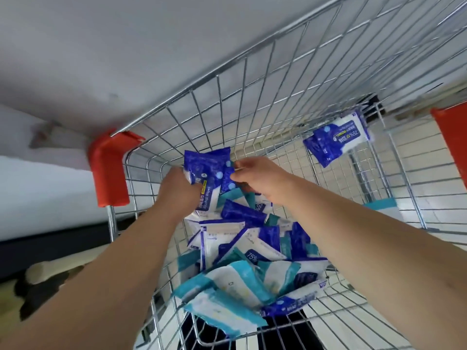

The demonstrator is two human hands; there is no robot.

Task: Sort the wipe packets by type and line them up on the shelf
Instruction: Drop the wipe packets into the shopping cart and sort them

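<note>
Both arms reach down into a wire shopping cart (255, 102). My left hand (177, 190) grips a stack of dark blue and white alcohol wipe packets (207, 165) above the pile. My right hand (260, 180) pinches the right edge of one of those blue packets (228, 178). Below lies a loose heap of packets: blue and white ones (252, 236) in the middle, teal and white ones (235, 289) nearer to me. Two blue packets (336, 137) hang against the cart's far right wall.
Red plastic corner guards sit on the cart at the left (110, 168) and right (452, 140). A white shelf underside (101, 59) spans above the cart. A tiled floor (417, 160) shows through the wire.
</note>
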